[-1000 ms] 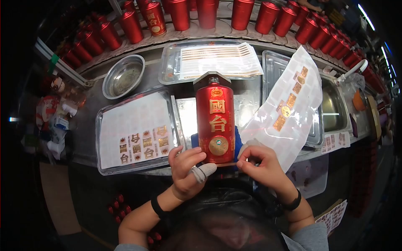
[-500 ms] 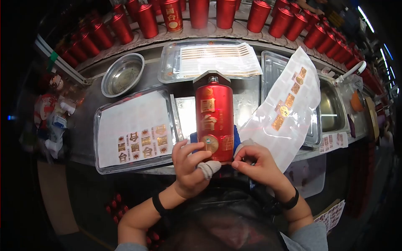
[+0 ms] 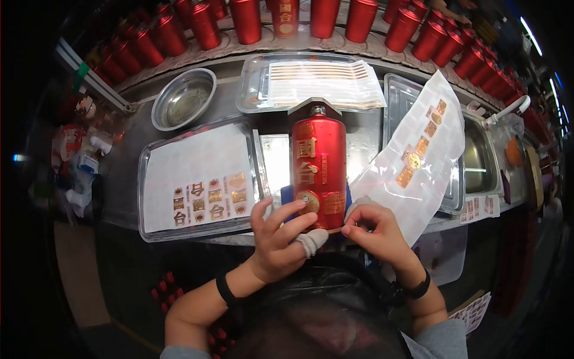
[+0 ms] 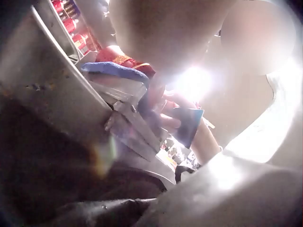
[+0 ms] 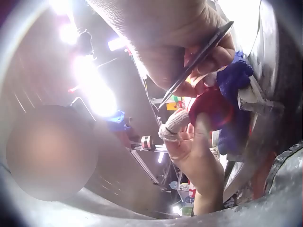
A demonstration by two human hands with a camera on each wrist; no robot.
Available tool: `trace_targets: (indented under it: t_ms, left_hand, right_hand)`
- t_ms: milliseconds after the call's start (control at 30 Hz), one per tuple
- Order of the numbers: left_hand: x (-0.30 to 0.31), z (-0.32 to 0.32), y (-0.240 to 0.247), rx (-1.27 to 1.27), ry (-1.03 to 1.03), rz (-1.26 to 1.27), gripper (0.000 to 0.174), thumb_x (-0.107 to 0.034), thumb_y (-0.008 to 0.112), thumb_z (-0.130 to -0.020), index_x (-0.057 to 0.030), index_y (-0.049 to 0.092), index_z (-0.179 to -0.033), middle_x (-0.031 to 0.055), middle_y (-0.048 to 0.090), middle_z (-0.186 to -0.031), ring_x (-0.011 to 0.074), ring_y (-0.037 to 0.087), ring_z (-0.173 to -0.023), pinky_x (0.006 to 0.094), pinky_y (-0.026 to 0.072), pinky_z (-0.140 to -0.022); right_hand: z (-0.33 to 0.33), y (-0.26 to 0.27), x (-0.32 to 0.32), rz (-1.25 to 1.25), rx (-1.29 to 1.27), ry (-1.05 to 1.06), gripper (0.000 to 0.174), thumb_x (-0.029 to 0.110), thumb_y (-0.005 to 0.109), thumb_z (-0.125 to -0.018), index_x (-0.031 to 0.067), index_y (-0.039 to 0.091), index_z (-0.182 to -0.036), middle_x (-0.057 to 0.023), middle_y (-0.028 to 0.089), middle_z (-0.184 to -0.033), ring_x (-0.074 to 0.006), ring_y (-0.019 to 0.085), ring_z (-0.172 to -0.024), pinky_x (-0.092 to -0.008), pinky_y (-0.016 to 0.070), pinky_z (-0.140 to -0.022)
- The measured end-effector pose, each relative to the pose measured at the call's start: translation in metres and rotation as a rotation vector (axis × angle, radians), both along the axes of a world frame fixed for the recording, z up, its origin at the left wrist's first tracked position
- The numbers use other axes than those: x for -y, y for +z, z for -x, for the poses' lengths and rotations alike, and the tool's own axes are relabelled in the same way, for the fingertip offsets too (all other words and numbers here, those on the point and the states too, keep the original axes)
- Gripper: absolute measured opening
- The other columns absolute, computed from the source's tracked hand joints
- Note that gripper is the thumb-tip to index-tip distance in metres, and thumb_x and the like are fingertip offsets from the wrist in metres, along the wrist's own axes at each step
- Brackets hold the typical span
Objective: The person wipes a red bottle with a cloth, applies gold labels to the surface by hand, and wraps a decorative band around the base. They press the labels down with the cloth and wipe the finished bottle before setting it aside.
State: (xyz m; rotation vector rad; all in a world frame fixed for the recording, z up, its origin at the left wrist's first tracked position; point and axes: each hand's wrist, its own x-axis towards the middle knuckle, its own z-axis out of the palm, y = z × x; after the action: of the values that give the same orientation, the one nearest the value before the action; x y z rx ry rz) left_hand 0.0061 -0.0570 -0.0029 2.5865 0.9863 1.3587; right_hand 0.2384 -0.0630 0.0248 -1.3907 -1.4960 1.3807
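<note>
A red bottle (image 3: 335, 161) with gold characters lies, neck away, on a support with blue padding (image 3: 287, 194). The left hand (image 3: 281, 242) grips its lower left side and base, a pale cloth cover on one digit. Close to the base's right corner is the right hand (image 3: 379, 233), fingers curled, thumb and a finger together near a thin orange edge. A flat dark piece (image 5: 201, 59) sits in the right hand in the right wrist view, where the left hand (image 5: 191, 149) touches the round red base (image 5: 213, 109). Whether the right fingertips touch the bottle is unclear.
Sticker sheets lie on the left tray (image 3: 257, 179) and back tray (image 3: 248, 90); a long label sheet (image 3: 439, 173) is at right. A metal bowl (image 3: 184, 100) stands back left, a sink (image 3: 477, 155) far right. Red bottles (image 3: 246, 24) line the back.
The held bottle has turned, its characters shifting left and a gold label appearing at lower right. Back-row bottles have moved right. The whole head view has shifted slightly.
</note>
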Motion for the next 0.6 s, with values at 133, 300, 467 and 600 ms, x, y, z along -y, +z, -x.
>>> trace_targets:
  t_ms: [133,300,467,600]
  left_hand:
    - [-0.007,-0.012,0.008,-0.051,-0.046,-0.024,0.02,-0.016,0.077,-0.073,-0.0221,0.065,-0.088,0.0006,0.065,-0.112,0.0262,0.06,-0.112,0.0541,0.0322,-0.103]
    - [-0.004,-0.008,-0.008,0.13,0.008,0.034,0.016,-0.016,0.077,-0.075,-0.0198,0.068,-0.088,0.0014,0.064,-0.112,0.0282,0.061,-0.112,0.0558,0.0346,-0.104]
    - [0.001,-0.003,-0.014,0.132,0.024,0.047,0.02,-0.014,0.077,-0.075,-0.0198,0.068,-0.092,0.0033,0.063,-0.116,0.0307,0.06,-0.116,0.0586,0.0345,-0.106]
    - [-0.003,-0.012,0.002,-0.001,0.008,-0.054,0.016,-0.017,0.075,-0.074,-0.0199,0.068,-0.088,0.0025,0.064,-0.116,0.0278,0.058,-0.118,0.0596,0.0363,-0.105]
  right_hand:
    - [0.004,-0.002,0.0,-0.013,-0.001,-0.005,0.01,0.008,0.073,-0.081,0.002,0.065,-0.079,0.0,0.059,-0.079,-0.0059,0.047,-0.065,-0.0219,0.0389,-0.057]
    - [0.002,0.005,0.002,0.01,0.012,-0.011,0.009,0.007,0.073,-0.08,0.0019,0.065,-0.079,-0.001,0.059,-0.079,-0.0074,0.049,-0.067,-0.0223,0.0395,-0.058]
    - [0.002,0.007,0.002,-0.005,-0.034,-0.004,0.008,0.006,0.072,-0.08,0.0018,0.065,-0.079,-0.001,0.059,-0.079,-0.0078,0.05,-0.07,-0.0224,0.0404,-0.059]
    - [0.002,0.002,-0.001,-0.023,-0.024,-0.003,0.009,0.007,0.072,-0.08,0.0022,0.065,-0.079,-0.0007,0.06,-0.08,-0.007,0.05,-0.068,-0.0219,0.0408,-0.059]
